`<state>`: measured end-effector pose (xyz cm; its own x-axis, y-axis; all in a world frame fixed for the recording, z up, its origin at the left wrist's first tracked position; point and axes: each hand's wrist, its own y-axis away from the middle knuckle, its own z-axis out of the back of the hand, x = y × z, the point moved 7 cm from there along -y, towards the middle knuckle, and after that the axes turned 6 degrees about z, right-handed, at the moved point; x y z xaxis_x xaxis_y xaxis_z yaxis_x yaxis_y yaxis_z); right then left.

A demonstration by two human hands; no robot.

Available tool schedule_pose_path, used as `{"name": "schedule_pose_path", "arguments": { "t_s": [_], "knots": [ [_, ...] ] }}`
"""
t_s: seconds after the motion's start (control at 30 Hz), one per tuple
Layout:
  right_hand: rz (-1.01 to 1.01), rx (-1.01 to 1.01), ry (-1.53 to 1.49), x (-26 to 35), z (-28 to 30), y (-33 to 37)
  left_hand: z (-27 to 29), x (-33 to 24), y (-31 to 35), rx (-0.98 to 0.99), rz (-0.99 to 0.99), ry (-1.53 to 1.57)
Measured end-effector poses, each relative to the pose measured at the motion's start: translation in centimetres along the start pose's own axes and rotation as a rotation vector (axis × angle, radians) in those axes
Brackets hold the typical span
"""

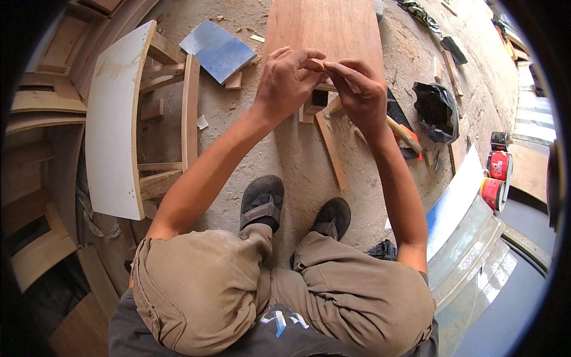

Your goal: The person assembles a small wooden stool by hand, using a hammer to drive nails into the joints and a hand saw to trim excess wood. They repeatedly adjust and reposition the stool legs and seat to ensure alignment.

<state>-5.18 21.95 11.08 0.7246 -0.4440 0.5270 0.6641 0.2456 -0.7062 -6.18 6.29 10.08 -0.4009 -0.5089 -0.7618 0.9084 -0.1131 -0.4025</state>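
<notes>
Here are the hands, up front and close together: the left grip (288, 77) and the right grip (360, 89) meet fingertip to fingertip, both drawn in to a fine pinch. Is there something between those tips? Too small to tell from here. Right at them, the brown wooden board (324, 30) runs away from the person, its near end just under the fingers; whether skin touches wood, I cannot say. Below that end sits a wooden block (320, 98), and a thin wooden strip (331, 152) slants over the dusty floor (291, 152) toward the feet.

Out to the right of the right wrist, a wooden handle (404, 134) lies at an angle beside a black and orange thing, partly covered. Further over, a black plastic bag (437, 113) gapes open. At the far right, two red cans stand one nearer than the other, with a small dark can (501, 141) just beyond them, and pale curved-looking sheets (461, 238) sweep down below.

Across to the left now: a blue panel (217, 50) lies tilted near the left hand, with a small wooden offcut (234, 80) at its corner. Past it, a white panel (116, 128) stands joined to a wooden frame (190, 113). And down low, two dark sandals (262, 199) are planted between hands and knees.
</notes>
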Motion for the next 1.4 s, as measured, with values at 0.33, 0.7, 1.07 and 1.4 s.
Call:
{"name": "schedule_pose_path", "arguments": {
  "t_s": [0.33, 0.7, 1.07, 1.4],
  "knots": [
    [-0.508, -0.28, 0.216, -4.3, 4.5, 16.4, 0.0, 0.0, 0.4, -0.018, -0.056, -0.059],
    [-0.444, -0.074, 0.507, -4.3, 2.5, 21.0, -0.3, -0.3, 0.2, 0.009, -0.084, -0.12],
    [-0.443, 0.621, 0.943, -16.7, 7.3, 19.9, -0.4, -0.2, -0.2, 0.084, -0.052, -0.049],
    [-0.524, 0.431, 0.521, -15.7, 9.3, 17.8, -0.6, 0.5, -1.1, 0.223, 0.11, -0.009]
  ]
}}
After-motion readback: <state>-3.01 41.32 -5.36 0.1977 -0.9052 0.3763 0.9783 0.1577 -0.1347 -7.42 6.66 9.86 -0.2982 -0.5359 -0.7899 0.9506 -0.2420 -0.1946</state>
